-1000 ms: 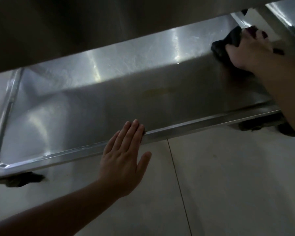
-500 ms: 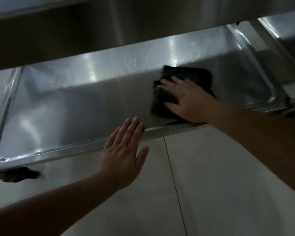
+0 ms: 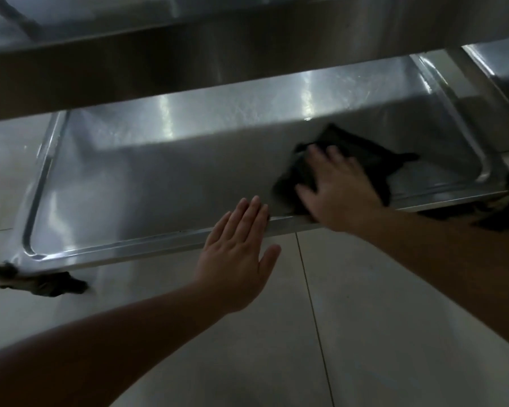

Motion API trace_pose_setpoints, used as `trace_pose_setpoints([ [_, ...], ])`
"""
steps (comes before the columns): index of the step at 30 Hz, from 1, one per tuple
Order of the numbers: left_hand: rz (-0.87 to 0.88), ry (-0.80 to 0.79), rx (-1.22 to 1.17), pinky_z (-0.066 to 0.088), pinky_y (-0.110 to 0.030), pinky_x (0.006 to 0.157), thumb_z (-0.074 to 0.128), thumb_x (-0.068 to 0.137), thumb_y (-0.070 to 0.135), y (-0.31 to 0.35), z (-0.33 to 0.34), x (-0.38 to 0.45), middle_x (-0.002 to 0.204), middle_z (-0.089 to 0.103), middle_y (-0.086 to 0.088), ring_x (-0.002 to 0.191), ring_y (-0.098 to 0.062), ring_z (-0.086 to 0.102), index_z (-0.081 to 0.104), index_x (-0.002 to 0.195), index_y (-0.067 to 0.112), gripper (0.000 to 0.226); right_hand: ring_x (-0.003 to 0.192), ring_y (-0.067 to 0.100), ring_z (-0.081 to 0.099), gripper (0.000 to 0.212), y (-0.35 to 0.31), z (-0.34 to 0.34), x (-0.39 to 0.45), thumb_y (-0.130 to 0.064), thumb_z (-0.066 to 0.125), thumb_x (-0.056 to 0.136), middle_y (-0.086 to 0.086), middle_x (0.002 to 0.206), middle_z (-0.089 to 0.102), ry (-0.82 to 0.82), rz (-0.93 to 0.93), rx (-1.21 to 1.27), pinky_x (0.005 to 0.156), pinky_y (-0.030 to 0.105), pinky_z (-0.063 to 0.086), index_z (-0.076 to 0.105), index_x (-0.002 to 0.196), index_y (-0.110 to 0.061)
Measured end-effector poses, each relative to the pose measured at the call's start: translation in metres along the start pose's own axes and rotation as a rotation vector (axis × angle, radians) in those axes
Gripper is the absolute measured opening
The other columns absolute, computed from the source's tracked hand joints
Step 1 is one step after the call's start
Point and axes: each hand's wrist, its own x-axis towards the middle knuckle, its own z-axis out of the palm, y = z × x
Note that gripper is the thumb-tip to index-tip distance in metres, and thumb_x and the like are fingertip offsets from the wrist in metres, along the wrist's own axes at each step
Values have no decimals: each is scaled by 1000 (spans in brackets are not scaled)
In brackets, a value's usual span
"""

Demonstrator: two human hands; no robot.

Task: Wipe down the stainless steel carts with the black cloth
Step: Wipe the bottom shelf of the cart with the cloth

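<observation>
- Where the view begins, nearest the camera, a pale tiled floor [image 3: 365, 318] fills the lower part, with the person's two bare forearms reaching forward over it.
- Left hand [image 3: 241, 254] lies flat with fingers straight and close together, thumb spread to the side; its fingertips [image 3: 254, 208] touch the front rim of the cart's lower shelf [image 3: 135, 183].
- Right hand [image 3: 340, 190], blurred, presses flat with fingers spread on the black cloth [image 3: 362, 160], holding it down rather than gripping it.
- That cloth lies crumpled on the shelf's right half, close to the front rim, part of it showing beyond the fingers.
- Farther off, the upper shelf [image 3: 218, 60] crosses the top of the view.
- Dark casters [image 3: 56, 284] sit under the lower shelf's front corners.
</observation>
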Motion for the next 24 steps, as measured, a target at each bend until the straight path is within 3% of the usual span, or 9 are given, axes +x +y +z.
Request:
trace_pose_setpoints([
  [3, 6, -17, 0, -23, -28, 123, -6, 105, 69, -1, -2, 1, 173, -26, 7, 153, -3, -36, -17, 166, 25, 77, 159, 10, 0, 74, -19, 1, -1, -65, 24, 94, -20, 171, 10, -94, -238, 18, 129, 42, 1, 17, 163, -40],
  [6, 33, -6, -19, -24, -26, 123, 2, 107, 66, -3, -5, 0, 173, -27, 8, 154, -3, -35, -16, 167, 26, 75, 158, 19, 19, 77, 22, -16, 11, -61, 37, 89, -11, 169, 26, -70, -245, -4, 127, 49, 16, 32, 161, -35],
  [8, 69, 11, -54, -23, -25, 124, 11, 108, 64, -6, -9, 0, 174, -23, 7, 155, -3, -32, -13, 168, 25, 76, 152, 35, 33, 79, 65, -26, 22, -56, 43, 86, 7, 166, 36, 25, -48, 37, 123, 55, 25, 41, 158, -23],
  [10, 85, 36, -55, -22, -25, 125, 16, 109, 63, -16, -12, -4, 175, -20, 6, 156, -4, -30, -10, 169, 22, 77, 148, 43, 36, 83, 105, -33, 35, -58, 39, 86, 22, 162, 37, 97, 230, 59, 123, 58, 25, 37, 158, -17],
  [13, -38, 73, -4, -20, -27, 126, 11, 107, 66, -49, -18, -16, 174, -21, 5, 157, -5, -29, -9, 169, 22, 78, 156, 35, 20, 87, 125, -33, 59, -59, 29, 87, 14, 168, 26, 106, 556, 72, 126, 57, 13, 23, 163, -17],
  [16, -220, 82, 11, -17, -29, 127, 2, 105, 70, -89, -25, -30, 173, -24, 6, 155, -4, -32, -17, 165, 27, 76, 160, 31, 3, 81, 89, -27, 85, -54, 25, 92, -2, 173, 11, 88, 672, 133, 127, 57, 2, 13, 165, -22],
  [19, -304, 72, -9, -14, -30, 127, -4, 102, 74, -106, -25, -39, 174, -23, 5, 157, -5, -29, -19, 162, 28, 77, 159, 32, 3, 78, 19, -13, 100, -55, 28, 96, -2, 173, 11, 42, 436, 121, 127, 56, 1, 13, 165, -22],
  [24, -339, 54, -52, -15, -28, 126, -4, 100, 72, -103, -25, -37, 173, -21, 7, 157, -5, -27, -12, 167, 25, 82, 159, 25, 7, 73, -123, 16, 83, -58, 38, 101, -2, 173, 13, -97, -224, -31, 128, 50, 4, 16, 165, -29],
])
